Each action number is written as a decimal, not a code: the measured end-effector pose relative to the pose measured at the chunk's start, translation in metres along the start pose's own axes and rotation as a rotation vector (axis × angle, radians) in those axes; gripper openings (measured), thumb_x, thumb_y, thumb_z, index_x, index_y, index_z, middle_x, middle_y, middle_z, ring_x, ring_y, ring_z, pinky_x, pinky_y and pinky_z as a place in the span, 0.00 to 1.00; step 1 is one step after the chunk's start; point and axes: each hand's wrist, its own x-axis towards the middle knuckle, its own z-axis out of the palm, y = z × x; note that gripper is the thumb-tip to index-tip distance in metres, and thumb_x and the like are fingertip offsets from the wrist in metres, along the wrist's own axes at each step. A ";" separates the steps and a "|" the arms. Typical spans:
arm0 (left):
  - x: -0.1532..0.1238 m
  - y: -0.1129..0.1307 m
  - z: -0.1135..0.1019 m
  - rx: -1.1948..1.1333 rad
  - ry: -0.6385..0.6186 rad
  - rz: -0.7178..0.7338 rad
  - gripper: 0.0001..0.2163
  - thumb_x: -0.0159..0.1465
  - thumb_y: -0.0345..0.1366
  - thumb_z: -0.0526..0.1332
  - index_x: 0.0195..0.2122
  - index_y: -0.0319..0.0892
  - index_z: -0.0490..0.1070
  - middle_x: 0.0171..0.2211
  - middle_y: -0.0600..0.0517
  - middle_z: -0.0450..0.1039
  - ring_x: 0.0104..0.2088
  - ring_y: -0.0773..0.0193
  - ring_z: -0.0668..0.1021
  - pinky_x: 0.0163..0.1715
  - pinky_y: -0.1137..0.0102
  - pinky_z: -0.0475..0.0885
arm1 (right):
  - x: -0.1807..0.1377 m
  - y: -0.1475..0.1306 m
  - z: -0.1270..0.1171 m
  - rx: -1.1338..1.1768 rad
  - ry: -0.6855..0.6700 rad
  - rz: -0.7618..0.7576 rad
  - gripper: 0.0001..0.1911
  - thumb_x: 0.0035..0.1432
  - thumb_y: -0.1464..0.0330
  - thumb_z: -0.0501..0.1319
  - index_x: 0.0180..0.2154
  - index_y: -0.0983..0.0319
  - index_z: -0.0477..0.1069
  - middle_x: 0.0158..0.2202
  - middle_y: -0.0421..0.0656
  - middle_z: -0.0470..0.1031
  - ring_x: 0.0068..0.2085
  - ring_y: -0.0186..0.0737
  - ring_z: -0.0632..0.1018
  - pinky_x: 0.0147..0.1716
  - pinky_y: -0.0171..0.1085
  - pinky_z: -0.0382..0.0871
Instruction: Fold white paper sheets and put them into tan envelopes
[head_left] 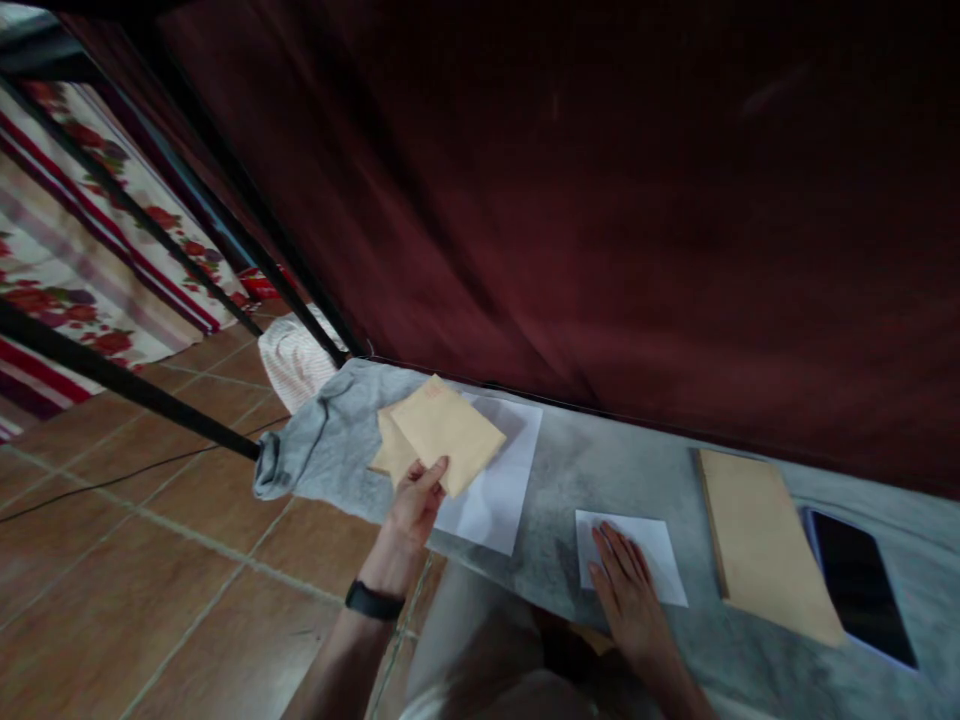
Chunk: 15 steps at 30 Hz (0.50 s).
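My left hand [412, 505], with a black band at the wrist, pinches a small tan envelope [448, 432] by its near corner and holds it over more tan envelopes [388, 448] and a white sheet [499, 480]. My right hand [626, 590] lies flat, fingers stretched out, on a folded white paper [637, 545] on the grey-covered table [570, 480].
A large tan envelope [765, 545] lies to the right of the folded paper, a black phone [859, 585] beyond it. A dark red curtain [600, 200] hangs behind the table. Black metal bars [127, 385] and a tiled floor [150, 560] are at the left.
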 end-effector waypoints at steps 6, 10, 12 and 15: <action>-0.066 -0.091 0.090 -0.029 -0.250 -0.198 0.20 0.45 0.40 0.80 0.36 0.42 0.77 0.36 0.52 0.82 0.38 0.61 0.83 0.40 0.68 0.77 | 0.047 -0.036 -0.029 0.969 0.068 0.624 0.30 0.68 0.47 0.55 0.63 0.57 0.68 0.64 0.50 0.72 0.64 0.53 0.72 0.63 0.54 0.67; -0.085 -0.112 0.116 -0.013 -0.228 -0.226 0.21 0.44 0.39 0.79 0.38 0.43 0.77 0.38 0.51 0.83 0.38 0.61 0.83 0.42 0.67 0.77 | 0.070 -0.048 -0.042 1.352 0.206 0.765 0.29 0.56 0.46 0.66 0.53 0.56 0.75 0.53 0.49 0.80 0.48 0.53 0.82 0.48 0.50 0.77; -0.088 -0.115 0.121 0.003 -0.232 -0.248 0.21 0.45 0.40 0.79 0.38 0.43 0.77 0.38 0.52 0.83 0.38 0.61 0.83 0.41 0.67 0.76 | 0.074 -0.046 -0.045 1.358 0.247 0.815 0.27 0.50 0.49 0.71 0.47 0.57 0.77 0.47 0.47 0.82 0.44 0.50 0.82 0.42 0.45 0.78; -0.095 -0.119 0.117 0.081 -0.260 -0.274 0.20 0.46 0.42 0.78 0.37 0.43 0.76 0.37 0.52 0.82 0.36 0.62 0.82 0.37 0.70 0.75 | 0.075 -0.036 -0.048 1.361 0.240 0.855 0.23 0.47 0.52 0.71 0.41 0.58 0.78 0.41 0.44 0.83 0.39 0.47 0.81 0.36 0.40 0.77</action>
